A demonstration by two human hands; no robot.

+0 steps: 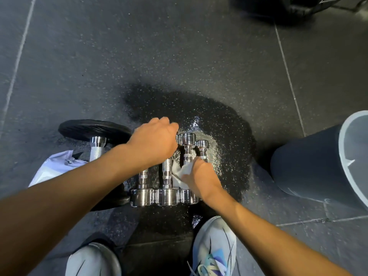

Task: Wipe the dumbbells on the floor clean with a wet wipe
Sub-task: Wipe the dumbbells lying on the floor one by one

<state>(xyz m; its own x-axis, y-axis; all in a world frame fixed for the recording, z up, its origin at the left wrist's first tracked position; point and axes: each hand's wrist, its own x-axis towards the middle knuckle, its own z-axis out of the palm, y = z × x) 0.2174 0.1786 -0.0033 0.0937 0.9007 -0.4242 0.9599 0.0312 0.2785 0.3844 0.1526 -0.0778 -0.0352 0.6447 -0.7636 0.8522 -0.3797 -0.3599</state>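
Closest to me I see two pale grey sports shoes, the left shoe (93, 259) and the right shoe (214, 246) with blue and black marks, both standing on the dark speckled rubber floor (139, 56). My two bare forearms reach forward from the lower corners. Just past the shoes, four small chrome dumbbells (166, 182) lie side by side in a row, handles pointing away from me, their near heads touching one another. They lie on a wet, shiny dark patch of the floor (229, 136). My right hand (201, 178) is curled around a crumpled white wet wipe (180, 174) and presses it on the handle of the third dumbbell from the left; the fingers are folded down over the wipe, so I hold it firmly. My left hand (154, 142) lies over the far ends of the two dumbbells on the left side, knuckles up and fingers bent down over them; the fingertips are hidden, but it seems to grip these heads. To the left of the row there is a bigger dumbbell with black round plates (93, 129) and a knurled steel handle, and beside it a white soft pack of wipes (53, 168) on the floor. On the right, well apart from the dumbbells, stands a grey plastic bucket (310, 162). In the far right corner something dark is visible (294, 6), but I cannot tell what it is.
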